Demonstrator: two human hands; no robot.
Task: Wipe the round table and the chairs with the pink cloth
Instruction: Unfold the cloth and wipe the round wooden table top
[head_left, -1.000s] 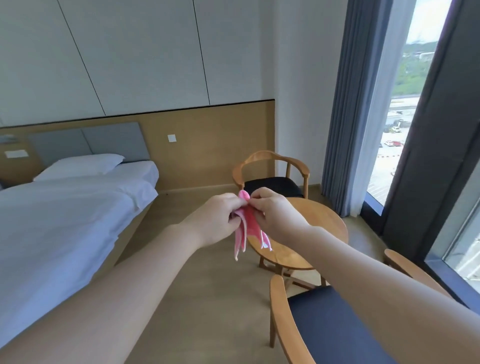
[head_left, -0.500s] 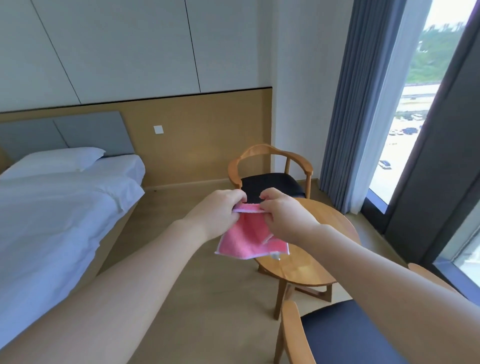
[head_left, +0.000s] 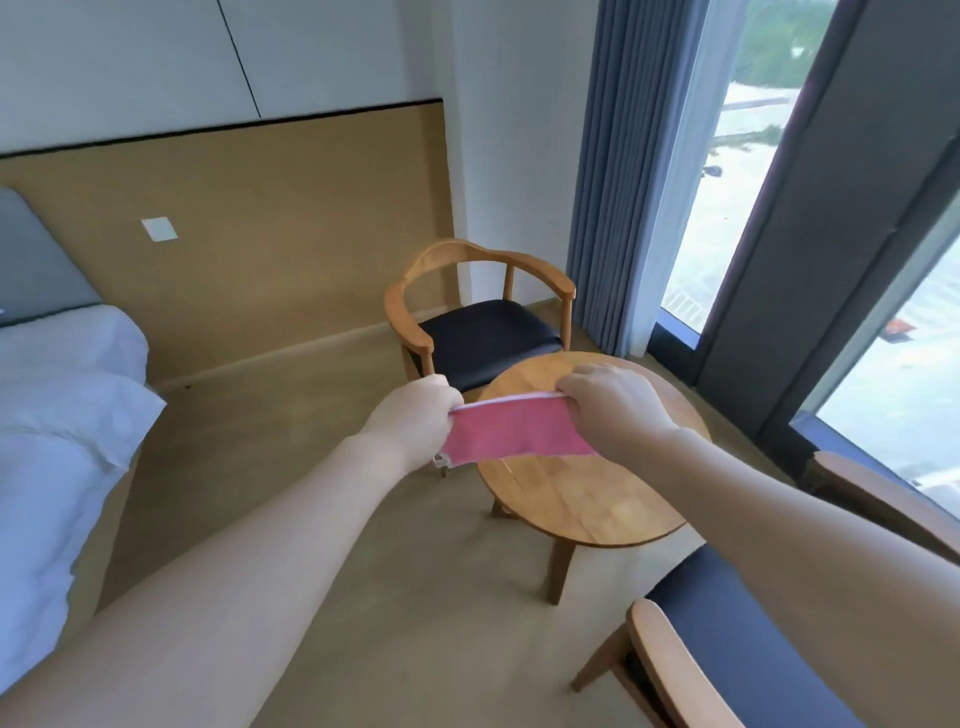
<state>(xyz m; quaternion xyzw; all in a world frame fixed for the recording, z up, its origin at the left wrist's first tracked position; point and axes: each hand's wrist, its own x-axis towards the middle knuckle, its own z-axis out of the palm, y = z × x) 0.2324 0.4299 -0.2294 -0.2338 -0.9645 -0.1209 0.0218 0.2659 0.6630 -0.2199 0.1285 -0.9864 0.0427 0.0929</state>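
The pink cloth (head_left: 511, 434) is stretched flat between my two hands, above the near-left part of the round wooden table (head_left: 602, 499). My left hand (head_left: 415, 423) grips its left top corner and my right hand (head_left: 610, 410) grips its right top corner. A wooden armchair with a black seat (head_left: 485, 332) stands behind the table. A second chair with a dark seat (head_left: 737, 649) is close to me at the lower right, partly hidden by my right forearm.
A bed with white linen (head_left: 57, 441) fills the left side. Grey curtains (head_left: 623, 171) and a tall window (head_left: 737, 156) lie to the right. Tan carpet (head_left: 322, 415) spreads between the bed and the table.
My hands have pulled apart and the cloth has gone from bunched to spread wide. The view has moved closer to the table and turned down and to the right.
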